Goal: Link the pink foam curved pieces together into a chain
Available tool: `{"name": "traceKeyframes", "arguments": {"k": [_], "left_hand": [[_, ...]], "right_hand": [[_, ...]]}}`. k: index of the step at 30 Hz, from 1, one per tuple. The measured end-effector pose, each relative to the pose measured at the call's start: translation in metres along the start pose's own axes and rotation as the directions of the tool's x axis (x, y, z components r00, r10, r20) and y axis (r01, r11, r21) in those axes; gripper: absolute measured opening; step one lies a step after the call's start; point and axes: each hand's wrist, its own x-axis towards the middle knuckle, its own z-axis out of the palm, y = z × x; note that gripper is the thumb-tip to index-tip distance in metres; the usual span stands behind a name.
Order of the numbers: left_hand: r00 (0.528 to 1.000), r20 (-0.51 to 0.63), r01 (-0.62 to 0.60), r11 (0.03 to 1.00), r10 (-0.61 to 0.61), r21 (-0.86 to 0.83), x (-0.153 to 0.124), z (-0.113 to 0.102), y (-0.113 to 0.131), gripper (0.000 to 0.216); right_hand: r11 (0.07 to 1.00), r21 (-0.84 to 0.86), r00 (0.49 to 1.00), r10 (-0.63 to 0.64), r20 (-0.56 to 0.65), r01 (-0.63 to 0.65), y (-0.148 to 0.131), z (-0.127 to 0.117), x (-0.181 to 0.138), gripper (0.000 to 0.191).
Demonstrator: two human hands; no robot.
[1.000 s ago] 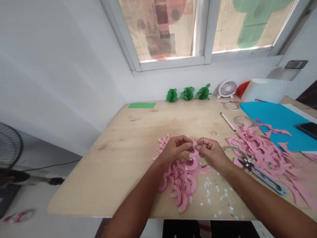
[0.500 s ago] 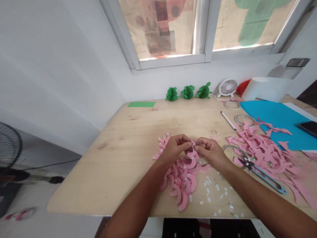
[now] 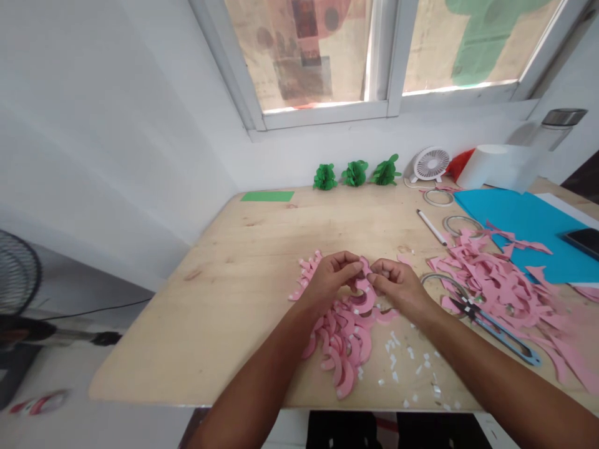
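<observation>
Both my hands meet over the middle of the wooden table (image 3: 234, 293). My left hand (image 3: 330, 279) and my right hand (image 3: 395, 284) pinch the same small pink paper piece (image 3: 364, 284) between fingertips, fingers curled. Just below them lies a pile of pink curved paper pieces (image 3: 344, 340), some with white tape squares. Small white paper bits (image 3: 412, 368) are scattered to the right of the pile.
Pink paper scraps (image 3: 496, 284) and blue-handled scissors (image 3: 498, 333) lie at right, by a blue sheet (image 3: 524, 227) and a phone (image 3: 584, 240). Tape rings (image 3: 437, 198), a pen (image 3: 430, 227), a small fan (image 3: 430, 165), three green paper balls (image 3: 354, 174) and a green card (image 3: 267, 196) sit farther back.
My hands stay together on the pink piece; the fingers have shifted slightly. The view has drifted a little.
</observation>
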Motion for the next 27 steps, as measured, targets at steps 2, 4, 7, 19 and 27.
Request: {"name": "traceKeyframes", "arguments": {"k": [2,4,7,19,27], "left_hand": [[0.999,0.029,0.04,0.999,-0.039,-0.025,-0.0003,0.0004,0.0005,0.022],[0.996,0.051,0.073,0.996,-0.07,-0.058,-0.0006,0.0004,0.001,0.023],[0.99,0.083,0.125,0.984,-0.115,-0.125,-0.0006,-0.0003,0.0016,0.024],[0.979,0.126,0.174,0.98,-0.161,-0.095,-0.0026,-0.0031,0.0056,0.025],[0.99,0.075,0.11,0.989,-0.117,0.101,-0.0031,-0.0019,0.0034,0.018]], "right_hand": [[1.0,0.005,1.0,-0.011,-0.003,0.011,0.0012,-0.001,0.0005,0.023],[1.0,0.009,1.0,-0.019,0.001,0.019,0.0027,-0.0017,0.001,0.023],[0.999,0.015,0.999,-0.03,0.014,0.03,0.0048,-0.0022,0.0016,0.022],[1.0,0.021,1.0,0.004,-0.03,-0.003,0.0041,-0.0028,0.002,0.021],[1.0,-0.005,0.991,0.013,-0.136,-0.014,0.0067,-0.0039,0.0031,0.023]]}}
